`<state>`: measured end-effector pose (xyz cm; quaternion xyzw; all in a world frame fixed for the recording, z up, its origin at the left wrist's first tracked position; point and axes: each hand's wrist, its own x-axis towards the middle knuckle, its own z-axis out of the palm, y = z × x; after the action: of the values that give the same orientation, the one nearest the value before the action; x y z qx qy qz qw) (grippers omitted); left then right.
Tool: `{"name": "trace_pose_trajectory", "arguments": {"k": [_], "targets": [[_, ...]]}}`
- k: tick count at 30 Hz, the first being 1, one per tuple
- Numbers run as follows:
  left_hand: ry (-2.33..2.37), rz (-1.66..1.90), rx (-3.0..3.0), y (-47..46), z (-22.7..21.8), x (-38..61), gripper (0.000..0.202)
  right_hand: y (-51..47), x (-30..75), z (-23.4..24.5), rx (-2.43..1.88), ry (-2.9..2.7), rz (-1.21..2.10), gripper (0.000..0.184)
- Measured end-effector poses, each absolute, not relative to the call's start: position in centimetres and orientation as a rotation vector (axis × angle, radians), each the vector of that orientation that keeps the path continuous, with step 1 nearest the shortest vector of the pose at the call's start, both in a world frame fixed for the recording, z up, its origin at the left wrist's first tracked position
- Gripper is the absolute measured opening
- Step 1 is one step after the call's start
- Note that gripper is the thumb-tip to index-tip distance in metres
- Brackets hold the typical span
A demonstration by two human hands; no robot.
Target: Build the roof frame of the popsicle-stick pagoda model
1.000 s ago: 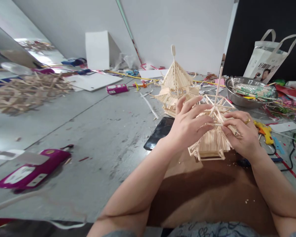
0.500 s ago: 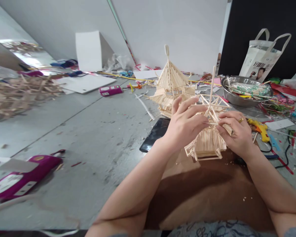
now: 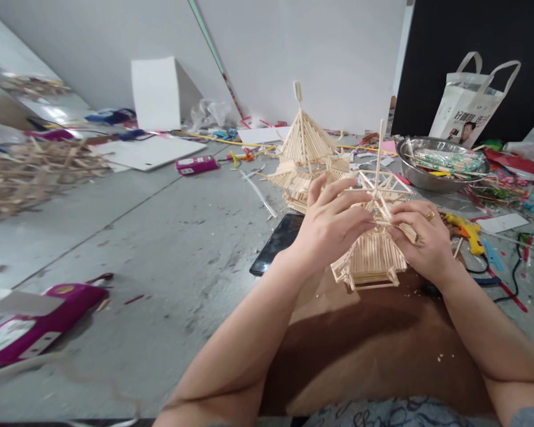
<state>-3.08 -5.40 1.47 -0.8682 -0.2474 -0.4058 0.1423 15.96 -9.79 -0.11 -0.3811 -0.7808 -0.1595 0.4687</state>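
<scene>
Both of my hands are at the roof frame of a small pavilion model (image 3: 376, 258) built from thin wooden sticks, with one tall stick upright at its centre. My left hand (image 3: 333, 222) pinches the left end of a short wooden stick (image 3: 381, 223) low on the frame. My right hand (image 3: 422, 234), with a ring on it, closes thumb and fingers on the stick's other end. Just behind stands a second stick pavilion (image 3: 309, 142) with a pointed, slatted roof; my left hand hides part of it. A black phone (image 3: 276, 246) lies left of the nearer model.
A yellow glue gun (image 3: 467, 232) lies to the right, below a steel bowl (image 3: 442, 181) of packaged sticks. Two purple power strips (image 3: 196, 165) lie on the left, where loose sticks (image 3: 44, 172) are heaped. A white bag (image 3: 469, 110) stands at the back right.
The whole view shifts slightly left. Both hands stay at the same place on the model, with the short stick still between their fingertips.
</scene>
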Motion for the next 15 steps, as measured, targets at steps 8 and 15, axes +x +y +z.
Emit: {"name": "trace_pose_trajectory", "arguments": {"k": [8, 15], "targets": [[-0.732, -1.160, -2.518, -5.27, 1.39, -3.27, 0.011, -9.73, 16.05, -0.31, -0.898, -1.891, -0.342, 0.010], [-0.755, -1.131, -2.540, -5.30, 1.37, -3.31, 0.010, -9.71, 16.05, -0.28, -0.901, -1.890, -0.383, 0.009]]}}
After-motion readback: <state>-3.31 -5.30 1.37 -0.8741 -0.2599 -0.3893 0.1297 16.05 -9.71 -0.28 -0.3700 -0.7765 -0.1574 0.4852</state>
